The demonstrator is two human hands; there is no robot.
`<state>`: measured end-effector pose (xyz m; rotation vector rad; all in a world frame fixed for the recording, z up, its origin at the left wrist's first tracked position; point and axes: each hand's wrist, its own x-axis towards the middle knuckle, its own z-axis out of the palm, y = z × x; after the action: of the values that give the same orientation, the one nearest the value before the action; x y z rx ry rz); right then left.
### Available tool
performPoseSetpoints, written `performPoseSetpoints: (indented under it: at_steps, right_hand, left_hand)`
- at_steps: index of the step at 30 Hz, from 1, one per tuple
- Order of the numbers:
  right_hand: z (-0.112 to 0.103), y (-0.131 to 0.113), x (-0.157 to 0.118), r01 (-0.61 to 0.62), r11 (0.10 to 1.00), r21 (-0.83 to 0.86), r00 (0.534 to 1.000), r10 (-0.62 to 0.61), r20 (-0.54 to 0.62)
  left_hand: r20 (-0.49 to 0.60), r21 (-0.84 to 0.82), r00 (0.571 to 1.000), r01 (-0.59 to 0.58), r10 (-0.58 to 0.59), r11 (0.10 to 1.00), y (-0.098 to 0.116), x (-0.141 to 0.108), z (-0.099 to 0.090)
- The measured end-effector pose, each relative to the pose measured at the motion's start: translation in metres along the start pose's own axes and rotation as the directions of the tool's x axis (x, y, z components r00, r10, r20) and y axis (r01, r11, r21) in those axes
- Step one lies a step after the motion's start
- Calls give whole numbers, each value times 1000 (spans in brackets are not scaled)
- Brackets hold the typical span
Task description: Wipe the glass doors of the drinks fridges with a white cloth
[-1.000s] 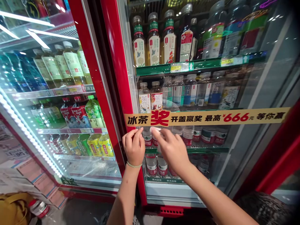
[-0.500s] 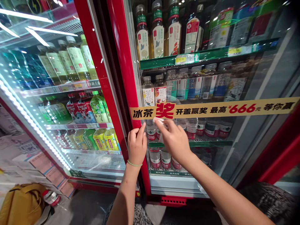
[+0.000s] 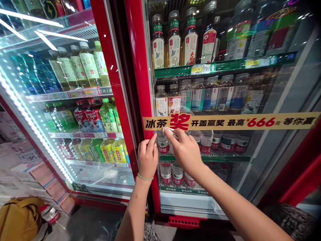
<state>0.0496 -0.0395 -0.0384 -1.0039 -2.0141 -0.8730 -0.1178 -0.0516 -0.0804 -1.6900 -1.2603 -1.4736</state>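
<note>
My right hand [image 3: 187,147] presses a small piece of white tissue or cloth [image 3: 173,131], its kind not clear, against the glass door [image 3: 200,201] of a red drinks fridge. Its index finger points to the lower edge of a yellow sticker strip [image 3: 218,122] with black and red lettering. Close by on the left, my left hand [image 3: 147,155] rests on the door's red frame [image 3: 140,83], fingers stretched upward and nothing visible in them. A thin green band circles that wrist. Part of the white piece is hidden under my right fingers.
Behind the glass stand rows of bottles [image 3: 174,50] on green-edged shelves [image 3: 223,63]. To the left is a second lit fridge with drinks [image 3: 91,117]. A yellow bag [image 3: 18,219], a large bottle [image 3: 51,214] and stacked boxes [image 3: 47,177] are at the lower left.
The view has shifted slightly, so the fridges appear a little lower and further right. Both hands keep nearly the same places at the strip and the frame.
</note>
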Motion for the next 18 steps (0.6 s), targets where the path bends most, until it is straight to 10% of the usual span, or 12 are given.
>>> performPoseSetpoints:
  at_steps: [18]
  right_hand:
    - [4, -22, 2, 100, 995, -9, 990, -98, 97]
  left_hand:
    - [-21, -92, 993, 116, -118, 989, -10, -6, -2]
